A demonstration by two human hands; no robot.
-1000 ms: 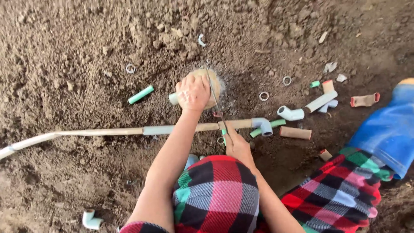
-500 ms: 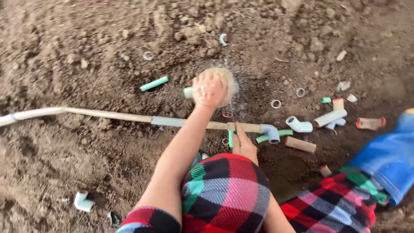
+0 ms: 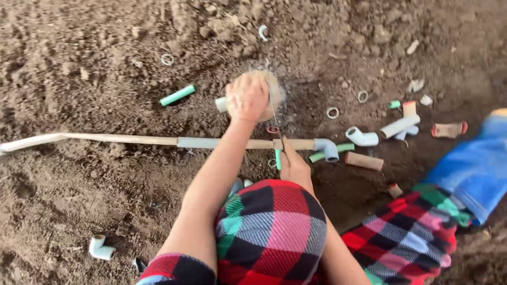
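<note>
My left hand (image 3: 246, 98) is closed on a short pale pipe piece (image 3: 221, 104) held against a round tan stone (image 3: 272, 84) on the dirt. My right hand (image 3: 293, 164) grips the green handle of a thin saw blade (image 3: 274, 113) that runs up across the piece beside the left hand. Just below the hands a long pipe (image 3: 132, 140) lies across the soil, ending in a grey elbow fitting (image 3: 327, 149). A small red ring (image 3: 272, 129) lies between the stone and the long pipe.
Loose brown soil all around. A green pipe offcut (image 3: 177, 95) lies left of the stone. White rings (image 3: 332, 112), a white elbow (image 3: 360, 138), tan and white pipe pieces (image 3: 364, 161) lie at right. Another white elbow (image 3: 100, 248) sits bottom left. My blue boot (image 3: 478, 169) is at right.
The view shifted a little; both hands stay at the stone and pipe, and the saw blade shows again across the pipe piece. Nothing was let go.
</note>
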